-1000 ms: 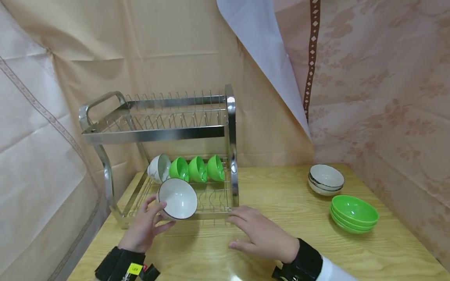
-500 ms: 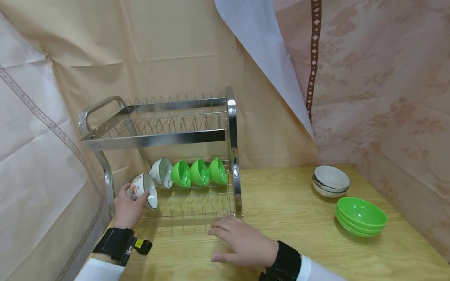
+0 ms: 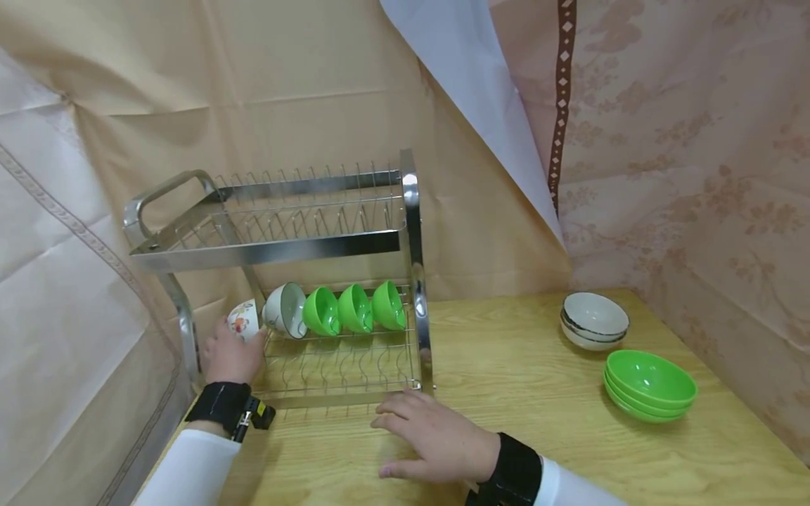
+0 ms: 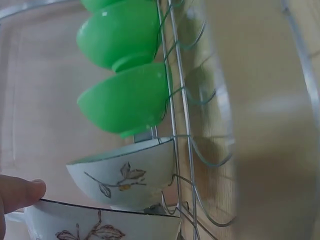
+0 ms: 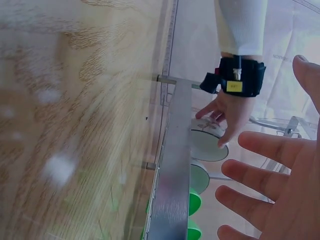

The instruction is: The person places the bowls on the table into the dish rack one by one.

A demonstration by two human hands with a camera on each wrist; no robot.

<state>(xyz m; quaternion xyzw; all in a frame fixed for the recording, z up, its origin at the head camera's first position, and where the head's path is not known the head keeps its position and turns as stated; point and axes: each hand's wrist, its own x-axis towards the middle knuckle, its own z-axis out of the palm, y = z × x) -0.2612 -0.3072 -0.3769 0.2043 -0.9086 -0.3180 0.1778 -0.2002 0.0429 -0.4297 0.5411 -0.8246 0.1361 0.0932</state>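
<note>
My left hand (image 3: 233,357) holds a white flower-patterned bowl (image 3: 243,320) by its rim at the left end of the dish rack's lower tier. In the left wrist view a finger (image 4: 22,194) touches that bowl's dark rim, and the bowl (image 4: 105,225) stands tipped on its side by the wires. Right beside it leans another white bowl (image 3: 285,310), followed by three green bowls (image 3: 321,311) in a row. My right hand (image 3: 436,437), fingers spread and holding nothing, is near the front right corner of the metal dish rack (image 3: 272,251).
Stacked white bowls (image 3: 593,316) stand on the wooden table (image 3: 500,365) at the right, with stacked green bowls (image 3: 650,383) just in front of them. The rack's upper tier overhangs the lower one. Cloth (image 3: 304,133) hangs behind.
My left hand has carried the white bowl leftward and back onto the lower tier, turning it from facing up to its side. The right hand has shifted slightly left.
</note>
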